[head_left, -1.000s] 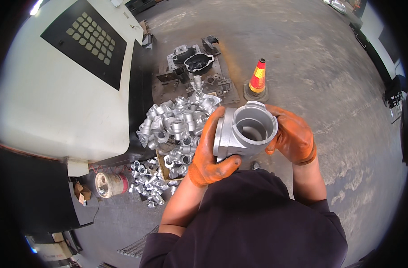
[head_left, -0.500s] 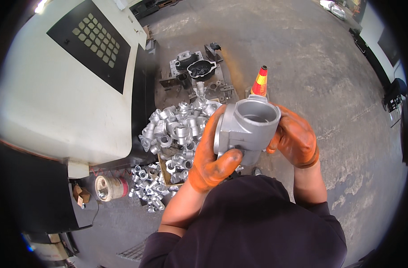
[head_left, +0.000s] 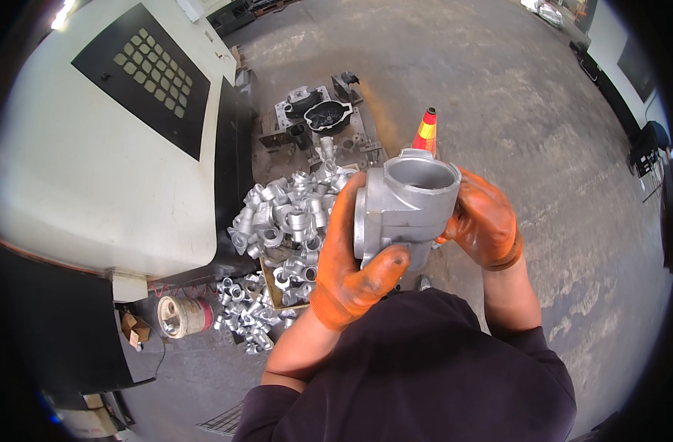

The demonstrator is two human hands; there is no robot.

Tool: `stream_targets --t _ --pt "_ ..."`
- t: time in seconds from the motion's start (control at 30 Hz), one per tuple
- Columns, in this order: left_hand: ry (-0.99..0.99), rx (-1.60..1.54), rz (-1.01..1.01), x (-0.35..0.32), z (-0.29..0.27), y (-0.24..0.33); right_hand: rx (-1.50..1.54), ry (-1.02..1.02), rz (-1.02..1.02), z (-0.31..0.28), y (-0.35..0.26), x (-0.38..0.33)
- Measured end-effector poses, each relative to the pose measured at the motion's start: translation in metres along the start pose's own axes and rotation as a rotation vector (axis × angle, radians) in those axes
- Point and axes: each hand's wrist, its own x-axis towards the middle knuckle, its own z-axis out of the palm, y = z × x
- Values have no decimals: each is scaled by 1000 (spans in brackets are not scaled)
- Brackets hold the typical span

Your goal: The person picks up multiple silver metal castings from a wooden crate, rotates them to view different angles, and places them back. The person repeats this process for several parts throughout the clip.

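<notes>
Between my two orange-gloved hands is a grey metal pipe fitting (head_left: pixel 417 210), held up in front of me with its round opening facing up. My left hand (head_left: pixel 349 261) wraps the flanged left side, its thumb across the lower front. On the far right side my right hand (head_left: pixel 486 221) grips the body, its fingers partly hidden behind the fitting. Beyond my left hand lies a large heap of similar silver castings (head_left: pixel 285 210), with more castings (head_left: pixel 248 313) spilled on the floor in front of it.
A white machine (head_left: pixel 115 162) with a dark window panel stands on the left. By its base sit a round tub (head_left: pixel 182 315) and a small cardboard box (head_left: pixel 135 329). Dark housings (head_left: pixel 328 116) lie on a pallet ahead. An orange and yellow traffic cone (head_left: pixel 425 132) stands behind the fitting.
The fitting has turned slightly in my hands, showing more of its front side. Both hands keep their hold, and the view has shifted a little.
</notes>
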Motion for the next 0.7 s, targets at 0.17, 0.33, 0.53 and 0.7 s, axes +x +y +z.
stream_targets --t 0.17,0.33,0.53,0.7 --pt "45 31 14 -9 -13 -7 -135 50 1 17 4 4" --pt "60 48 20 -15 -19 -1 -12 30 53 23 10 10" --pt "147 93 18 -6 -20 -16 -195 49 26 12 21 31" --pt "264 312 57 -2 -47 -55 -389 -30 56 -10 57 71"
